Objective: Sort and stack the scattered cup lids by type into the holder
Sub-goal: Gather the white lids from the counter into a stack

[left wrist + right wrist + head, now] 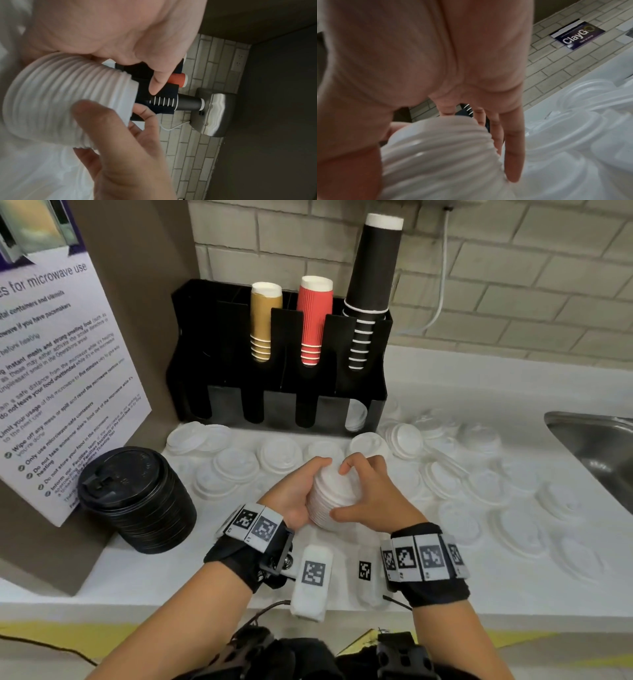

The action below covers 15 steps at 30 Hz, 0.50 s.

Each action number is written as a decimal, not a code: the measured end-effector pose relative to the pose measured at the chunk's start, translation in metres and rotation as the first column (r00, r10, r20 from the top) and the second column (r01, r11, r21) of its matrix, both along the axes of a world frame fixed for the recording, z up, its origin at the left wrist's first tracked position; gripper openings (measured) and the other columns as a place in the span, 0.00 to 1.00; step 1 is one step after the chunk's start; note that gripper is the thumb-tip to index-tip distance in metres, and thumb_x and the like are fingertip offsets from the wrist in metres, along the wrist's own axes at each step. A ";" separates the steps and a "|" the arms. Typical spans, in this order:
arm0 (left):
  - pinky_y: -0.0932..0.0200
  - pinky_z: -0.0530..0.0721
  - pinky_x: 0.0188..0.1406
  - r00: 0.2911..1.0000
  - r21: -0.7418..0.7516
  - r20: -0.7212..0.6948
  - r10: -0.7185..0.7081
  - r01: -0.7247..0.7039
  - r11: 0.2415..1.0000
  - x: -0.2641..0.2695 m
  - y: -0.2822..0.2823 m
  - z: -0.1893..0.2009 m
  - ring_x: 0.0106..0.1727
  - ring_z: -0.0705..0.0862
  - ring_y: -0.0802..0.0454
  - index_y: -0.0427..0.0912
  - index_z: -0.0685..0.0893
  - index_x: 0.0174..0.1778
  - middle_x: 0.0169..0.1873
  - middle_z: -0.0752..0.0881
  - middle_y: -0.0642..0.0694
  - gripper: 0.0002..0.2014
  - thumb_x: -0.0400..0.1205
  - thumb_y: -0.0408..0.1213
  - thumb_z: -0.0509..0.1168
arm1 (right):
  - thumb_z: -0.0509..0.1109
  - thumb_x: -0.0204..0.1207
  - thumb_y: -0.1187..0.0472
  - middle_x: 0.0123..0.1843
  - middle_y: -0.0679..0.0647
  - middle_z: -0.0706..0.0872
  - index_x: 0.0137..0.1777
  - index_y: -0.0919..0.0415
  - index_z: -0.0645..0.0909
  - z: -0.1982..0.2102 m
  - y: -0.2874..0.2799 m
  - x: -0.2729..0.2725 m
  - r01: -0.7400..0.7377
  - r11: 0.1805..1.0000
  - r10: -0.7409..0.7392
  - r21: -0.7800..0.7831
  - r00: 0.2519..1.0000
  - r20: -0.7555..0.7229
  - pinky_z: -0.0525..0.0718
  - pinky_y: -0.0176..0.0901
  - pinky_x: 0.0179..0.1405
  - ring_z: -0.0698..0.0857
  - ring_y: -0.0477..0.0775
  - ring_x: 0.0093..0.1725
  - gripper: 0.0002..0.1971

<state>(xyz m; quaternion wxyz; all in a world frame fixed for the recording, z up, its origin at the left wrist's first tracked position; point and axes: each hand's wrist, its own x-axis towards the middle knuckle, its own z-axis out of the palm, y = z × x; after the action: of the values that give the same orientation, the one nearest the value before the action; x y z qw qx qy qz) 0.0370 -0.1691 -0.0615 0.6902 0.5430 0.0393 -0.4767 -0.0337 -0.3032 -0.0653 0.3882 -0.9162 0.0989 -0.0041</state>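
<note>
Both hands hold one ribbed stack of white lids (325,498) just above the counter's middle. My left hand (305,487) cups its left side, thumb over the top. My right hand (344,491) grips the right side, thumb low and fingers across the top. The left wrist view shows the stack of white lids (68,101) lying sideways between both hands. In the right wrist view my fingers (513,148) lie along the stack (440,155). The black holder (281,392) stands against the wall; its rightmost lower slot holds white lids (356,416).
A tall stack of black lids (137,501) stands at the left by a notice board (61,371). Loose white lids (236,463) and clear lids (513,525) cover the counter ahead and to the right. Paper cups (315,320) fill the holder's top. A steel sink (596,446) lies far right.
</note>
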 end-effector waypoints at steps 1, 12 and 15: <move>0.58 0.87 0.39 1.000 0.012 0.019 0.013 -0.013 1.000 0.001 0.001 0.001 0.40 0.92 0.49 0.37 0.87 0.52 0.43 0.92 0.41 0.19 0.85 0.50 0.60 | 0.82 0.60 0.61 0.59 0.51 0.63 0.56 0.45 0.67 0.000 0.002 0.001 -0.001 1.000 0.001 -0.007 1.000 0.009 0.72 0.30 0.46 0.71 0.51 0.56 0.31; 0.43 0.59 0.77 0.958 0.002 0.183 0.220 -0.224 0.975 0.021 0.025 0.021 0.82 0.62 0.43 0.47 0.66 0.80 0.78 0.67 0.38 0.32 0.82 0.56 0.62 | 0.76 0.73 0.53 0.63 0.52 0.75 0.60 0.47 0.75 0.032 -0.050 -0.015 0.167 0.982 -0.175 0.088 0.980 0.094 0.75 0.35 0.52 0.79 0.51 0.60 0.18; 0.45 0.73 0.66 0.949 -0.057 0.204 0.240 -0.233 0.971 0.029 0.039 0.022 0.72 0.74 0.42 0.45 0.76 0.73 0.71 0.76 0.41 0.25 0.83 0.55 0.60 | 0.75 0.74 0.50 0.59 0.51 0.79 0.58 0.52 0.78 0.034 -0.071 -0.028 0.190 0.978 -0.194 -0.090 0.980 -0.037 0.76 0.37 0.46 0.82 0.51 0.56 0.16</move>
<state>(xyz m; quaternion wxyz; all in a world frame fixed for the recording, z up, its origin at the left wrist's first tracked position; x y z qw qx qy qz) 0.0663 -0.1297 -0.0400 0.7512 0.5705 0.0236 -0.3312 -0.0615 -0.3747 -0.0311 0.3441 -0.9181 0.1953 -0.0251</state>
